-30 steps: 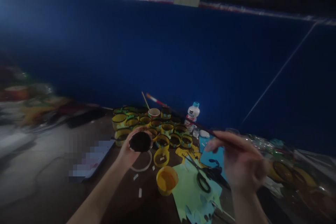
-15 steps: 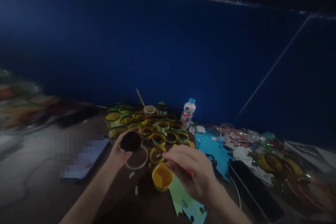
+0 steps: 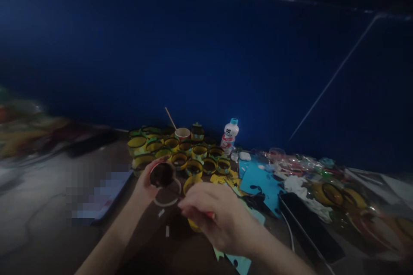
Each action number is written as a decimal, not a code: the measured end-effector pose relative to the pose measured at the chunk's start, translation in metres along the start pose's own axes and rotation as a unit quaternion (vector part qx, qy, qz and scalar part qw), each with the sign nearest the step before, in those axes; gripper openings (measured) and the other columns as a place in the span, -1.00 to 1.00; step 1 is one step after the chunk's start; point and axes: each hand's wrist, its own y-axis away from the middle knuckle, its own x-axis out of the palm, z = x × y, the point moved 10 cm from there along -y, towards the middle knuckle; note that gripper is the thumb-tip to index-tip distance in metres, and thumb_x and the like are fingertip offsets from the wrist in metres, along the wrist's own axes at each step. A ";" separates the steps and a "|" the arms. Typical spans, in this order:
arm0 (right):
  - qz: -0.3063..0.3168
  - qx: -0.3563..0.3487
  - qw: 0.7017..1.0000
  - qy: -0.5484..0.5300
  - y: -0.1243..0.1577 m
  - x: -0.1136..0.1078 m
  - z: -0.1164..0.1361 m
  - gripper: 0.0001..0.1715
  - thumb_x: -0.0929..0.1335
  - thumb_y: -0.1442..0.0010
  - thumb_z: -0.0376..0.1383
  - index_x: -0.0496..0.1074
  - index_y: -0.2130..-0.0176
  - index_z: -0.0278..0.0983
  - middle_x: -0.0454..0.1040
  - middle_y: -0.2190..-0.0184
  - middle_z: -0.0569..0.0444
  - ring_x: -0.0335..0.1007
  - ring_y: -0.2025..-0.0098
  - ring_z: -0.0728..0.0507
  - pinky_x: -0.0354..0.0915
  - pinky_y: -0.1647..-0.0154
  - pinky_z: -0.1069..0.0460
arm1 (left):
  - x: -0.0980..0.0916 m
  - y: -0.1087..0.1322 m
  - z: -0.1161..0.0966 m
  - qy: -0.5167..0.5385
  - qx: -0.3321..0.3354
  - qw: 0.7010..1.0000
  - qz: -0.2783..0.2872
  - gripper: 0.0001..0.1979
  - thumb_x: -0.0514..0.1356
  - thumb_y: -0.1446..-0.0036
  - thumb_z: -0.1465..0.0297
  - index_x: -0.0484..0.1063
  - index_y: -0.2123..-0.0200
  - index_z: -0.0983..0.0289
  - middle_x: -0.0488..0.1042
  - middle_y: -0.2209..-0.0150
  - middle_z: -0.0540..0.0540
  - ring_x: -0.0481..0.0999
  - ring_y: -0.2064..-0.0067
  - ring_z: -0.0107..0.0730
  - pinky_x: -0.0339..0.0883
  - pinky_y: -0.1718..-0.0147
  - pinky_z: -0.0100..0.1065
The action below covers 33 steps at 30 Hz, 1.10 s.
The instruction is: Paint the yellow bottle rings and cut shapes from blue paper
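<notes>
My left hand (image 3: pixel 146 183) is wrapped round a small dark cup (image 3: pixel 161 174), tilted so its dark inside faces me. My right hand (image 3: pixel 215 216) is closed on a thin paintbrush with a red handle, only a bit of which shows, and sits just right of the cup. It covers most of a yellow cup of paint (image 3: pixel 193 224) on the table. A white ring (image 3: pixel 167 200) lies below the held cup. Behind stand several yellow and green rings and cups (image 3: pixel 180 154).
A small white bottle with a blue cap (image 3: pixel 229 135) stands by the blue wall. Blue paper (image 3: pixel 258 180), a black tablet (image 3: pixel 309 223) and plastic clutter fill the right. A cup with a stick (image 3: pixel 182 133) stands at the back. A blurred-out flat item (image 3: pixel 97 195) lies left.
My right hand has swung in from the right with the brush and now sits close to the dark cup, over the yellow paint cup. The view has shifted slightly.
</notes>
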 end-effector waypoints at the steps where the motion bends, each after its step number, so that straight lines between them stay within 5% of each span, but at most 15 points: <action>1: 0.001 0.014 1.000 0.001 0.001 0.001 -0.004 -0.82 0.22 -0.20 -0.39 0.35 0.40 -0.27 0.44 0.48 0.07 0.34 0.45 -0.02 0.25 0.45 0.12 | -0.001 0.000 0.001 0.003 -0.006 1.000 0.001 -0.87 0.16 0.01 0.46 0.49 0.37 0.32 0.57 0.50 0.04 0.53 0.47 -0.40 0.42 0.46 -0.45; 5: -0.087 0.052 0.995 0.023 0.005 -0.019 -0.017 -0.82 0.21 -0.22 -0.36 0.36 0.38 -0.25 0.43 0.48 0.06 0.35 0.44 -0.04 0.27 0.44 0.09 | -0.003 0.001 0.002 0.021 -0.005 1.000 0.014 -0.87 0.18 0.03 0.43 0.48 0.35 0.29 0.57 0.46 0.05 0.54 0.44 -0.37 0.44 0.43 -0.41; 10: 0.006 0.025 0.999 -0.019 0.003 0.001 -0.012 -0.83 0.22 -0.20 -0.39 0.37 0.37 -0.25 0.46 0.43 0.07 0.38 0.39 -0.03 0.30 0.39 0.10 | -0.004 0.003 0.000 0.027 0.001 0.999 0.025 -0.85 0.17 0.03 0.42 0.48 0.35 0.31 0.57 0.46 0.07 0.53 0.45 -0.36 0.44 0.46 -0.41; 14: -0.087 0.090 0.992 -0.005 0.004 -0.018 -0.025 -0.80 0.20 -0.23 -0.37 0.36 0.36 -0.25 0.43 0.45 0.06 0.36 0.41 -0.03 0.29 0.41 0.09 | -0.005 0.000 -0.001 0.037 0.001 0.999 0.023 -0.92 0.19 0.04 0.42 0.48 0.42 0.28 0.56 0.47 0.04 0.53 0.45 -0.41 0.43 0.44 -0.46; 18: 0.006 0.019 0.999 -0.043 -0.001 0.001 -0.011 -0.82 0.24 -0.20 -0.39 0.39 0.39 -0.27 0.46 0.42 0.06 0.39 0.36 -0.03 0.30 0.35 0.11 | -0.009 -0.004 0.003 0.040 -0.020 0.999 0.018 -0.87 0.17 0.01 0.42 0.48 0.35 0.27 0.55 0.50 0.04 0.52 0.47 -0.39 0.43 0.48 -0.45; 21: -0.030 0.063 0.997 -0.011 -0.001 -0.008 -0.022 -0.82 0.23 -0.20 -0.39 0.40 0.38 -0.29 0.46 0.45 0.05 0.38 0.41 -0.02 0.30 0.40 0.12 | -0.012 -0.006 0.002 0.044 -0.023 0.999 0.018 -0.84 0.19 0.03 0.42 0.46 0.30 0.27 0.56 0.45 0.04 0.53 0.44 -0.37 0.44 0.43 -0.40; 23: -0.066 0.033 0.997 -0.009 0.000 -0.014 -0.018 -0.82 0.23 -0.20 -0.41 0.39 0.36 -0.30 0.47 0.42 0.03 0.38 0.36 -0.04 0.31 0.34 0.10 | -0.014 -0.007 0.001 0.052 -0.019 0.998 0.021 -0.84 0.20 0.03 0.43 0.45 0.30 0.27 0.56 0.44 0.03 0.53 0.41 -0.39 0.44 0.39 -0.42; 26: 0.015 -0.019 0.999 -0.028 0.001 0.007 -0.007 -0.85 0.24 -0.18 -0.41 0.39 0.34 -0.28 0.48 0.38 0.03 0.38 0.32 -0.05 0.30 0.30 0.10 | -0.017 -0.010 0.003 0.057 -0.020 0.998 0.020 -0.87 0.17 0.02 0.46 0.43 0.33 0.29 0.54 0.48 0.03 0.52 0.43 -0.40 0.43 0.40 -0.42; 33: -0.001 0.023 0.999 -0.028 0.002 0.006 -0.016 -0.82 0.21 -0.21 -0.40 0.37 0.37 -0.29 0.45 0.43 0.04 0.36 0.37 -0.03 0.27 0.36 0.10 | -0.028 -0.012 0.003 0.046 -0.003 0.999 -0.008 -0.90 0.24 0.11 0.42 0.42 0.43 0.28 0.55 0.47 0.05 0.52 0.44 -0.37 0.43 0.43 -0.42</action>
